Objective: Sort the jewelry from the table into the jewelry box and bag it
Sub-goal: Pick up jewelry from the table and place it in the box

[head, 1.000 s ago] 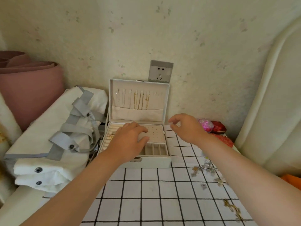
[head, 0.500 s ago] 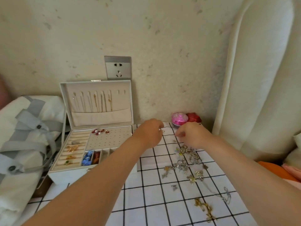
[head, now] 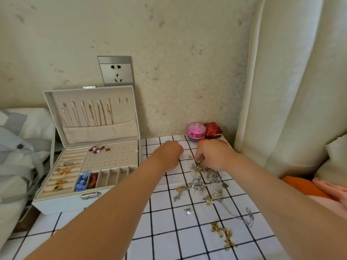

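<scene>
The white jewelry box (head: 62,203) stands open at the left of the checked table (head: 169,231), with necklaces hung in its lid, rings in the rolls and red earrings on the pegboard. Loose jewelry (head: 201,184) is scattered to the right of the box. My right hand (head: 214,154) reaches down onto the far end of that pile and its fingertips pinch a small piece there. My left hand (head: 169,154) rests just beside it with the fingers curled under, and I see nothing in it.
A white bag with grey straps (head: 16,137) lies left of the box. A pink round box (head: 195,130) and a red box (head: 213,130) sit at the table's back edge. A gold chain (head: 223,233) and a silver chain (head: 247,218) lie nearer me. A padded cream panel (head: 291,91) rises on the right.
My left hand has left the jewelry box and moved right to the pile. My right hand has dropped onto the pile's far end. My view has turned to the right.
</scene>
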Demonstrator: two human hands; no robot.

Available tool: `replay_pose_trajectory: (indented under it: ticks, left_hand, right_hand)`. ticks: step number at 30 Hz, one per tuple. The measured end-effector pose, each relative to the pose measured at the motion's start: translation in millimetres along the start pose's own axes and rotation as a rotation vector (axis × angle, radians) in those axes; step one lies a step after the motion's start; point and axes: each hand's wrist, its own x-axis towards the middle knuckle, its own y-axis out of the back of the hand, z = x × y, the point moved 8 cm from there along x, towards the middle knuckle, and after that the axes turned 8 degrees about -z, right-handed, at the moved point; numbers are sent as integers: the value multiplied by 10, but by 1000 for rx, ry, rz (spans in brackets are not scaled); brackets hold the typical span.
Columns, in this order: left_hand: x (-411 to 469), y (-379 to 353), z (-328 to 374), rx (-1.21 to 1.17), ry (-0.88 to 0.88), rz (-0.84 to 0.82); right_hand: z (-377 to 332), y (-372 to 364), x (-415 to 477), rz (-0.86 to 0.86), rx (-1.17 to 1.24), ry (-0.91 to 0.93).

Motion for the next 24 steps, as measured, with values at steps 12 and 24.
replay_pose_trajectory:
  ticks: [12,24]
  left_hand:
    - [-317,-33,-90,-123,-57,37]
    - [-787,317,14,-294,-95,196]
  right_hand:
    - [-101,-85,-166,16,298,64]
    - [-299,64,-436,39,843,22]
